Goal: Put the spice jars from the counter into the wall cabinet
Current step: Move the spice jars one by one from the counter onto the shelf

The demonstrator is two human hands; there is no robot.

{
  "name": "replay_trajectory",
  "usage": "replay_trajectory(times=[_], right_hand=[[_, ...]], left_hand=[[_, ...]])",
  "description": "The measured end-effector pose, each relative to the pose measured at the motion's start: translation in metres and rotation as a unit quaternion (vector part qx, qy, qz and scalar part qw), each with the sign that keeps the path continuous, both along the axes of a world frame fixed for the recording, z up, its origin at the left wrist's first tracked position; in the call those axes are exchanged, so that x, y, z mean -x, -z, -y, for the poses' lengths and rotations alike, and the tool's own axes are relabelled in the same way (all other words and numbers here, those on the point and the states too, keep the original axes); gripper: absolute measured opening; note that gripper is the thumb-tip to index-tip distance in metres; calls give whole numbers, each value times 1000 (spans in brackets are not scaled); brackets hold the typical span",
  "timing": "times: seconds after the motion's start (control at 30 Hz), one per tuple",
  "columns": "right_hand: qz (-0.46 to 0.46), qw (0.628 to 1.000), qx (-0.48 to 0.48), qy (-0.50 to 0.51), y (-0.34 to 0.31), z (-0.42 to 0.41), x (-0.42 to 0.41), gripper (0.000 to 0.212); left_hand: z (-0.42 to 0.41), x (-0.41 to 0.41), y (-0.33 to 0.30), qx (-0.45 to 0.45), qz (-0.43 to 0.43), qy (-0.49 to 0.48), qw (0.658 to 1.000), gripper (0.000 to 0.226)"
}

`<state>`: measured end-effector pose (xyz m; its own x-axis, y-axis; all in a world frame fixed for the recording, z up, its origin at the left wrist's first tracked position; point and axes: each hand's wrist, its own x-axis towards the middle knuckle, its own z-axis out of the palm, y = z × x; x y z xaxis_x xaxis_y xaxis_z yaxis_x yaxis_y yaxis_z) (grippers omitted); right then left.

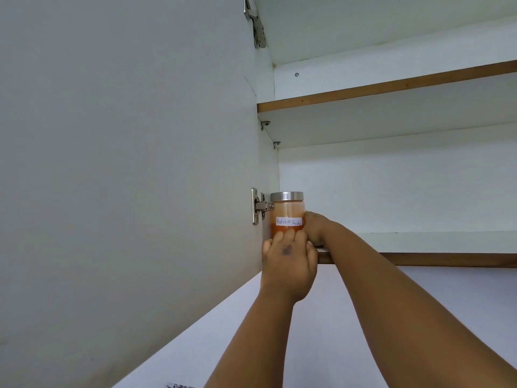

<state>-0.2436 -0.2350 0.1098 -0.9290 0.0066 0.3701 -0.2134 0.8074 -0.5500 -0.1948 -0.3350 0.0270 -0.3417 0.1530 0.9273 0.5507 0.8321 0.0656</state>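
Door (126, 163): white, swung open, filling the left half of the view; seen from below at a steep angle. Two metal hinges are fixed along its inner edge, an upper hinge (256, 23) near the top of the view and a lower hinge (259, 206) just left of the jar.

Cabinet (391, 177): white inside, wood-edged. A bare upper shelf (391, 85) is seen from underneath, on small metal pegs. The lower shelf (419, 259) carries the jar at its far left end, close to the side wall.

Jar (287, 214): clear, upright, capped with a brushed-metal lid, partly filled with orange-red powder. A white handwritten label reading "Red chilli Powder" faces the camera. It stands at the front left corner of the lower shelf, beside the lower hinge.

Left hand (289, 259): raised, back of the hand toward the camera, forearm rising from the bottom centre. The fingers are curled up against the lower front of the jar, covering its base; a dark smudge is seen on the back of the hand.

Right hand (316, 228): raised on a long extended forearm entering from the lower right. It is cupped against the jar's right side, wrist resting near the shelf edge; the fingertips are hidden behind the jar.

Both hands are closed together around the jar.
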Motion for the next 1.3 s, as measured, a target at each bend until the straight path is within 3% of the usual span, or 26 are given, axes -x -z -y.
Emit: replay_trajectory(times=[0.43,0.5,0.6,0.7,0.87,0.97,1.07,1.13,1.2,1.3], right_hand=[[32,998,57,-21,-1,-8,-6,31],[49,997,58,-15,-2,-8,-7,51],[80,995,59,-1,-5,-8,-9,102],[78,997,7,15,-5,-8,-15,103],[62,993,50,82,0,-4,-26,110],[26,986,-23,164,11,-5,-43,89],[-49,961,-214,168,26,-15,-69,45],[-128,925,-320,163,41,-22,-85,37],[-204,916,-304,166,57,-30,-98,41],[-248,922,-249,163,88,-44,-117,40]], left_hand=[[2,0,-3,18,29,-7,999,25],[1,0,-3,19,35,-11,999,25],[1,1,-4,19,45,-11,999,26],[3,0,-5,29,55,-4,998,27],[4,-2,-7,37,78,2,996,25],[8,-1,-13,53,110,-4,992,27],[3,-9,-17,51,155,-19,986,32],[-2,-19,-5,36,155,-33,987,37],[-8,-35,18,20,123,-28,992,45],[-22,-68,47,-113,121,66,984,48]])
